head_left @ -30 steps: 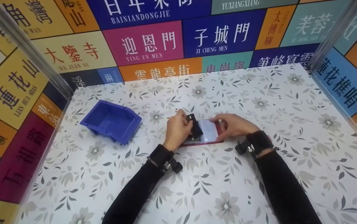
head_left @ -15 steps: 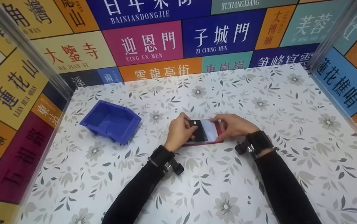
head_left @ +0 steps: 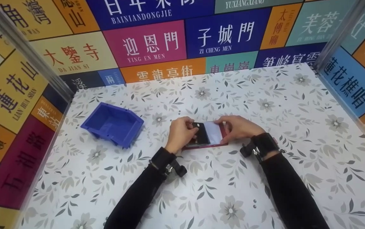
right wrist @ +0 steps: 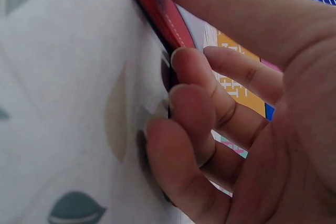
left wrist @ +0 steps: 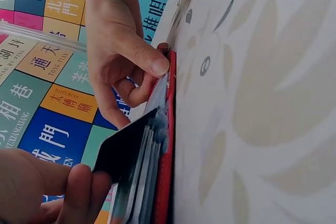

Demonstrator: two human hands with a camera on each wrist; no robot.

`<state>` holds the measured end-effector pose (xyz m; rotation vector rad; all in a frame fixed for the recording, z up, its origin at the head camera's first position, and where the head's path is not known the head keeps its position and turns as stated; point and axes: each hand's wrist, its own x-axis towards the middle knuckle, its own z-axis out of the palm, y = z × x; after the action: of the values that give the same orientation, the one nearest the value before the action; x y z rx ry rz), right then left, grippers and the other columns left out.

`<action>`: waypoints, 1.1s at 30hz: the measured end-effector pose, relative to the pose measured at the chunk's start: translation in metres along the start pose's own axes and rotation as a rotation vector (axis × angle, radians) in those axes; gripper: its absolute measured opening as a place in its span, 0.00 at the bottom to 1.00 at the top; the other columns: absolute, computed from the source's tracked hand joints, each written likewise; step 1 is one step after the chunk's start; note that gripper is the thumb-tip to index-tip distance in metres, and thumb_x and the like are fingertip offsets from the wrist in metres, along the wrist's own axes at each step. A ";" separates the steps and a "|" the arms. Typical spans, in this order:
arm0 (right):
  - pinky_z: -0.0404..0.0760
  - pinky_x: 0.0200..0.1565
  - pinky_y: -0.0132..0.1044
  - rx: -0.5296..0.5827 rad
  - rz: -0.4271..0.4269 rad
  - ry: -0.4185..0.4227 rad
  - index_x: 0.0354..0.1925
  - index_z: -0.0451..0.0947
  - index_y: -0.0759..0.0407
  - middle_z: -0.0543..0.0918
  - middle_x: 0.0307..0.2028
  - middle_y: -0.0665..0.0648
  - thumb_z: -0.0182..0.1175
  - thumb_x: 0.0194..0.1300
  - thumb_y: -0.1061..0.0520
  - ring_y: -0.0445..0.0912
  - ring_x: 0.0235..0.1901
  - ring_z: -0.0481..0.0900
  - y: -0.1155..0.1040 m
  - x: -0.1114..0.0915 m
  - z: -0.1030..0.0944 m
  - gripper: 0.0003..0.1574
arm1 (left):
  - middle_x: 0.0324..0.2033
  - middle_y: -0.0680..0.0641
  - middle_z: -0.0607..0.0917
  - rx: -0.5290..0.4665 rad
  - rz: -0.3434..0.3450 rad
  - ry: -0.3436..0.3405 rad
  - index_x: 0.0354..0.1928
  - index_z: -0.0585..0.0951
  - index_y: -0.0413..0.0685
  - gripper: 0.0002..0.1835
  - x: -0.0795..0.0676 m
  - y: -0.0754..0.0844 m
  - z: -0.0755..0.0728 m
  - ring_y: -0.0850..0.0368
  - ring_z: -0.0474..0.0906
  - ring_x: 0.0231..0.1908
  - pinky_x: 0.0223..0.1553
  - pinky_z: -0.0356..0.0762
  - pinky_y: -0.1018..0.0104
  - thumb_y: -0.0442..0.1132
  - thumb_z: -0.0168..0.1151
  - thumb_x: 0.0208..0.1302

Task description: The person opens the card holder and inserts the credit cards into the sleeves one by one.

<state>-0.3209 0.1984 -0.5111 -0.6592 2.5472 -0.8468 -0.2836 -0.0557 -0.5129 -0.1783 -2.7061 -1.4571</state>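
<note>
A red card holder (head_left: 223,128) lies spread on the table between my hands, its clear sleeves (head_left: 213,133) facing up. With thumb and fingers my left hand (head_left: 180,133) pinches a black card (head_left: 203,135) at its left edge. In the left wrist view the black card (left wrist: 123,148) slants over a stack of filled sleeves (left wrist: 142,182), one end down at the clear pocket. My right hand (head_left: 243,128) grips the holder's right side, thumb at the near corner. From the right wrist, the red cover (right wrist: 163,17) shows under the thumb, with curled fingers against its edge.
To the left on the table stands a blue plastic bin (head_left: 134,133). The table (head_left: 274,178) has a white floral cover. Colourful sign-printed panels (head_left: 144,43) enclose the back and both sides.
The black card, tilted and raised a second ago, has come down flatter over the holder's left side in my left hand. My right hand keeps its place on the card holder.
</note>
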 end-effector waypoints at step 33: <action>0.75 0.30 0.34 -0.016 -0.100 0.007 0.66 0.76 0.56 0.82 0.25 0.52 0.84 0.46 0.52 0.41 0.24 0.76 0.006 0.000 0.000 0.49 | 0.41 0.42 0.88 0.555 0.419 -0.121 0.68 0.76 0.46 0.40 -0.023 0.017 0.022 0.47 0.84 0.39 0.43 0.83 0.53 0.48 0.81 0.53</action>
<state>-0.3225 0.2026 -0.5145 -0.7964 2.5473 -0.8638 -0.2584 -0.0293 -0.5136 -0.7551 -2.8040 -0.5805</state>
